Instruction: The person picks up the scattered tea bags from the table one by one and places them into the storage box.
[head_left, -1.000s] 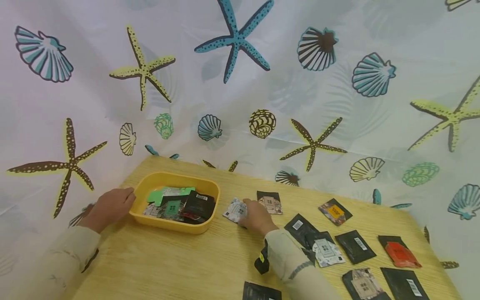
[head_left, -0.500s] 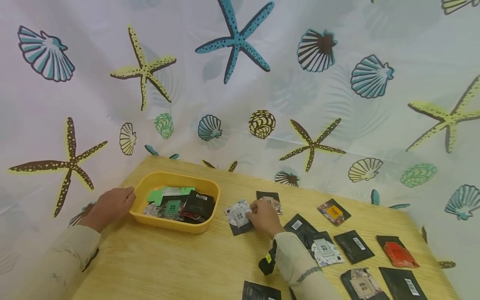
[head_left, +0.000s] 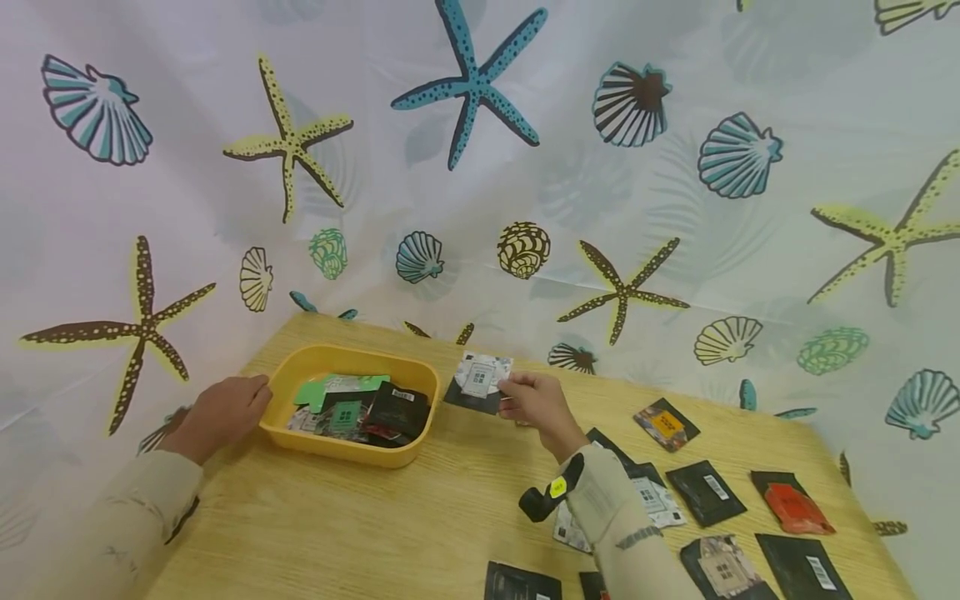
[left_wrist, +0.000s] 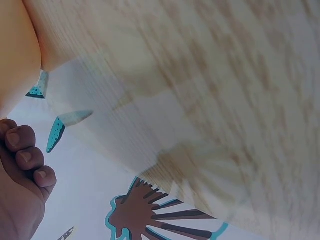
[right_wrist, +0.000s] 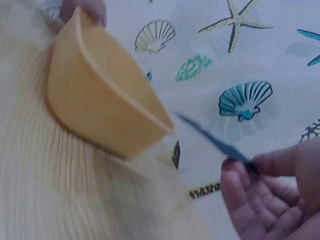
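My right hand [head_left: 538, 402] pinches a flat black-and-white packet [head_left: 478, 382] by its edge and holds it in the air just right of the yellow tray [head_left: 339, 447]. The right wrist view shows the packet [right_wrist: 212, 138] edge-on, pinched by my fingertips [right_wrist: 240, 175], with the tray [right_wrist: 100, 102] close by. My left hand [head_left: 222, 411] grips the tray's left rim; in the left wrist view its fingers [left_wrist: 24, 159] are curled beside the tray wall [left_wrist: 17, 50]. Several packets, green, black and patterned, lie in the tray.
More packets lie spread on the right half of the wooden table [head_left: 360, 525]: an orange-labelled one [head_left: 667, 424], a red one [head_left: 797, 507], black ones with barcodes [head_left: 706, 492]. A sea-print curtain [head_left: 480, 167] hangs behind the table. A small black device [head_left: 547, 497] is strapped to my right wrist.
My right hand has lifted the black-and-white packet off the table and carried it up and toward the tray's right end. The left hand has stayed on the tray.
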